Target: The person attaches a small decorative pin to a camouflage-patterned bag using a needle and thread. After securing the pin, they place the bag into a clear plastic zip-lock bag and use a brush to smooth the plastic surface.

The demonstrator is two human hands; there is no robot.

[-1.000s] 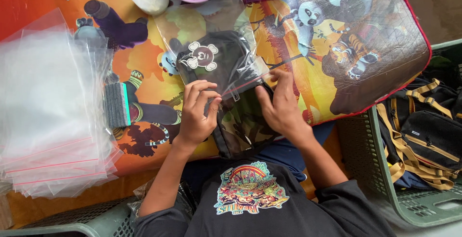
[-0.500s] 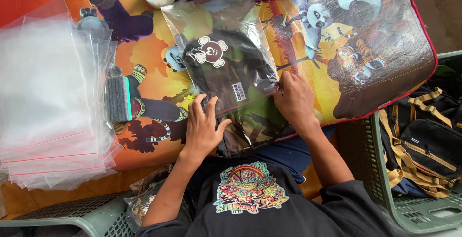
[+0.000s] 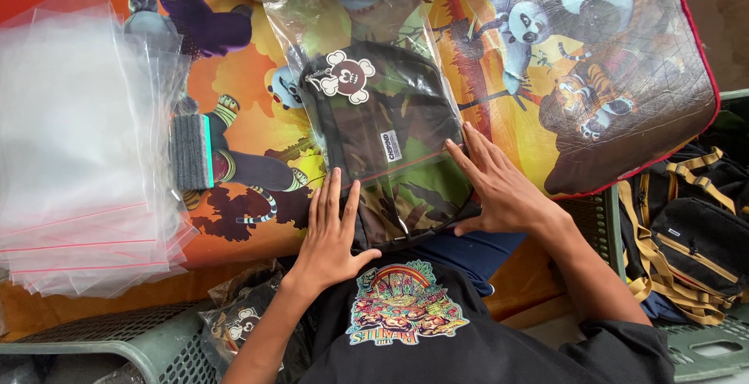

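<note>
Left hand (image 3: 331, 232): flat, fingers spread, pressing the camouflage bag (image 3: 390, 146).
Right hand (image 3: 499, 185): flat, holding nothing, on its clear plastic sleeve (image 3: 312, 25).
Worktop (image 3: 257, 95): cartoon-printed.

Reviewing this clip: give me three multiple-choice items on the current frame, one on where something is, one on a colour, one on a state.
1. Where is the stack of empty clear bags?
A. To the person's left on the table
B. In the right crate
C. On the person's lap

2. What colour is the seal strip on the clear bag holding the camouflage pouch?
A. Blue
B. Red
C. Yellow

3. How do the left hand and right hand rest?
A. Clenched in fists
B. Raised off the table
C. Flat, fingers extended, by the bag's open end

Answers: 1 A, the pile lies at the left edge. 2 B, a thin red line crosses it. 3 C, both palms lie spread.
</note>
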